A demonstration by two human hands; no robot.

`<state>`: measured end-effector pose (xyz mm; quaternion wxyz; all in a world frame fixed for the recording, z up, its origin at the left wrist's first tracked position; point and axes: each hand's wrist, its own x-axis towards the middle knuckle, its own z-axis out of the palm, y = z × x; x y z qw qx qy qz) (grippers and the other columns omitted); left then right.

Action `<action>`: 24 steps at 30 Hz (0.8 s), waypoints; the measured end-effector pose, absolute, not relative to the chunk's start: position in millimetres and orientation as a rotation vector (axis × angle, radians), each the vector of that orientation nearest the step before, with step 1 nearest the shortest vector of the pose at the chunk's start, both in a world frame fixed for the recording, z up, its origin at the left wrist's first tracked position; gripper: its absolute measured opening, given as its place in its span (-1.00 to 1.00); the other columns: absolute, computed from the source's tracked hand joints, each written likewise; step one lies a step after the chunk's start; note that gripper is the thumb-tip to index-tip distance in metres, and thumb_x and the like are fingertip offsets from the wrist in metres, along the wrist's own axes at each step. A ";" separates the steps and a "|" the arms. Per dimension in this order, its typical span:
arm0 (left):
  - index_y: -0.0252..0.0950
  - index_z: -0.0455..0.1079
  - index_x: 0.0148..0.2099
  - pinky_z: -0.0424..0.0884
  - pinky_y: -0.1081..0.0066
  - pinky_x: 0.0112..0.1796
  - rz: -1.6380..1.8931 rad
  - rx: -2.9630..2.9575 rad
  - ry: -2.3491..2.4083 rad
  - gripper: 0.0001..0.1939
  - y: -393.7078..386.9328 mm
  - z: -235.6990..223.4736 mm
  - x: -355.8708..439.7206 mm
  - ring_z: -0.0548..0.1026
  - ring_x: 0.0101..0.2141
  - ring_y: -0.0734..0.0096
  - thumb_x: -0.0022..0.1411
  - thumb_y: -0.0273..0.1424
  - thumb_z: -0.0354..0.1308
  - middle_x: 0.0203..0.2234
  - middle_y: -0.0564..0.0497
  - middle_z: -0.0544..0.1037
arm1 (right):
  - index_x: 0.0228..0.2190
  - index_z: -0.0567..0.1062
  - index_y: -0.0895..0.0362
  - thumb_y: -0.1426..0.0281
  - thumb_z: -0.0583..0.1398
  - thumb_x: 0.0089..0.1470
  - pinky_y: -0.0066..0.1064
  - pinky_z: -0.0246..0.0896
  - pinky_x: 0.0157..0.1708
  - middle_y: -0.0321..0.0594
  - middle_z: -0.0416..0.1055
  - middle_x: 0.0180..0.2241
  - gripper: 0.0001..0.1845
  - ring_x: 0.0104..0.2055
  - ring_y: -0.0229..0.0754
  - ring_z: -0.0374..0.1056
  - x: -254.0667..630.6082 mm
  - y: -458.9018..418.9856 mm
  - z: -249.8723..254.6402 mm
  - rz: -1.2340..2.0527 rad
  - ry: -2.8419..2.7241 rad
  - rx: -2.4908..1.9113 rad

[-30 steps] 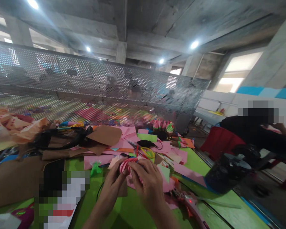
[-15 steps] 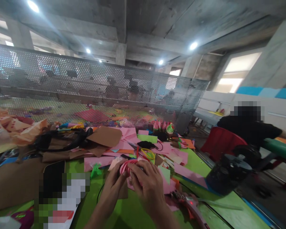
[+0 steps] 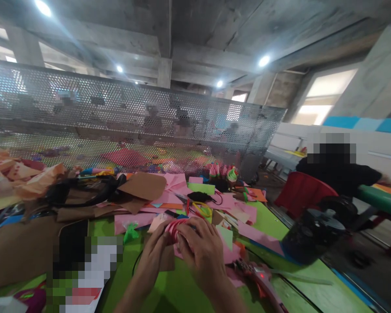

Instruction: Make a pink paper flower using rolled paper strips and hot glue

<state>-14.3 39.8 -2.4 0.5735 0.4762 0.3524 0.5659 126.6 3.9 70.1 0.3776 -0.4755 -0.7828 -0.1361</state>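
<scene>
Both hands are closed round a pink coiled piece [image 3: 176, 227], layered in a swirl; its lower part is hidden by the fingers. My left hand [image 3: 157, 243] grips its left side, with thumb and fingers against the coils. Over the top and right side curl the fingers of my right hand [image 3: 202, 245]. A pink glue gun [image 3: 262, 280] with a red light lies to the right of my right hand. Beyond the hands lie a yellow-handled tool [image 3: 202, 209] and pink sheets [image 3: 176, 187]. A green swirl in a cone [image 3: 232, 175] stands at the back.
A perforated metal screen [image 3: 133, 117] runs behind the green table [image 3: 117, 278]. Brown sheets [image 3: 19, 248] and a phone-like black slab [image 3: 73, 243] lie left. At the right edge stands a dark container [image 3: 313, 239]; beyond it a person sits on a red chair [image 3: 304, 195].
The coiled piece has turned slightly between my hands, and the left fingers have shifted a little. The glue gun and the sheets lie as before.
</scene>
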 end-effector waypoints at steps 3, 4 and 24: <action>-0.20 0.43 0.11 0.16 0.13 0.22 1.312 1.104 0.845 -0.56 35.7 1.1 -14.4 0.26 0.23 0.08 0.24 -0.14 0.12 0.17 -0.08 0.43 | -0.25 0.49 0.07 0.39 0.17 0.19 -0.23 0.12 -0.24 -0.16 0.41 -0.25 -0.90 -0.21 -0.05 0.29 124.8 3.6 69.0 -0.340 -1.970 -1.240; -0.19 0.43 0.11 0.14 0.13 0.22 1.306 1.111 0.849 -0.56 34.2 2.5 -14.5 0.24 0.24 0.09 0.25 -0.14 0.11 0.18 -0.07 0.42 | -0.26 0.48 0.07 0.38 0.18 0.18 -0.23 0.12 -0.24 -0.17 0.41 -0.26 -0.92 -0.21 -0.04 0.29 124.1 3.3 68.5 -0.335 -1.958 -1.250; -0.23 0.33 0.21 0.07 0.10 0.26 1.265 1.002 0.821 -0.40 30.1 0.6 -15.7 0.17 0.28 0.07 0.21 -0.05 0.13 0.24 -0.09 0.34 | -0.38 0.53 0.08 0.57 0.26 0.05 -0.30 0.17 -0.28 -0.22 0.37 -0.33 -0.86 -0.27 -0.12 0.27 118.4 3.0 69.5 -0.051 -1.884 -1.112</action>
